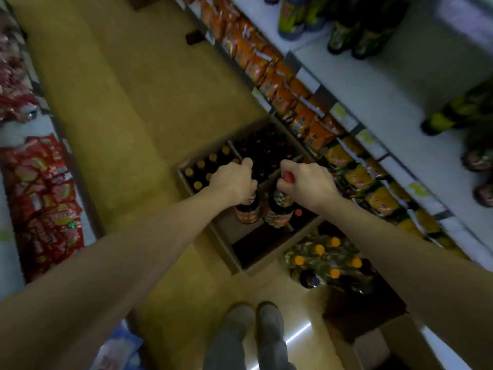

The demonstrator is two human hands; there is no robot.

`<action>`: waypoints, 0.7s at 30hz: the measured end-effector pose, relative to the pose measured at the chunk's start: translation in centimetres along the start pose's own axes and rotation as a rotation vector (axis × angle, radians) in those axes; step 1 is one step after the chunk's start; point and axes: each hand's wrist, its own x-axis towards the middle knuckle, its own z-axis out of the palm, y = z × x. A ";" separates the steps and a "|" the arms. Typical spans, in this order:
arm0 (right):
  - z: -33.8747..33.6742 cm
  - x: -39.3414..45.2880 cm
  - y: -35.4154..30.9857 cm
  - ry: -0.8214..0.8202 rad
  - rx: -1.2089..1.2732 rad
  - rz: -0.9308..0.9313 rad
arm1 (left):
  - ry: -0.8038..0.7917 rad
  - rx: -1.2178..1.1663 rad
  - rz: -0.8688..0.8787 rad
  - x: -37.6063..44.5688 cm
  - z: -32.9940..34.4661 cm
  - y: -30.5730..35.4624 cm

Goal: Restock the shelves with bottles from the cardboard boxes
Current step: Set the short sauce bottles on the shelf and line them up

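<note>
1. Fingers (286,172) of the right hand (304,180) curl tight round the red cap of a dark sauce bottle (278,209). Holding the neck is the easy way to lift a tall bottle straight up.
2. Left hand (234,180) wraps round the top of a second dark bottle (248,210) just beside the first, so two can go at once.
3. Both bottles hang over the near cardboard box (240,252), which looks mostly empty. I cannot tell if they touch its bottom.
4. Behind it, a box of yellow-capped bottles (205,169) and a box of red-capped bottles (266,148) stay packed upright, so nothing tips.
5. Orange-capped bottles (325,260) stand wrapped together on the floor nearby.
6. On the right, the white shelf (400,108) has bare room between green-labelled bottles (357,36). I think these two go there.
</note>
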 end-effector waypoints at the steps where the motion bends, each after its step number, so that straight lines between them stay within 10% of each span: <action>1: -2.3 -0.8 -0.5 0.036 -0.006 0.019 | -0.002 -0.001 0.027 -0.9 -2.0 0.6; 21: -40.4 -24.6 -6.9 0.660 -0.079 0.410 | 0.472 0.254 0.686 -21.4 -39.8 24.8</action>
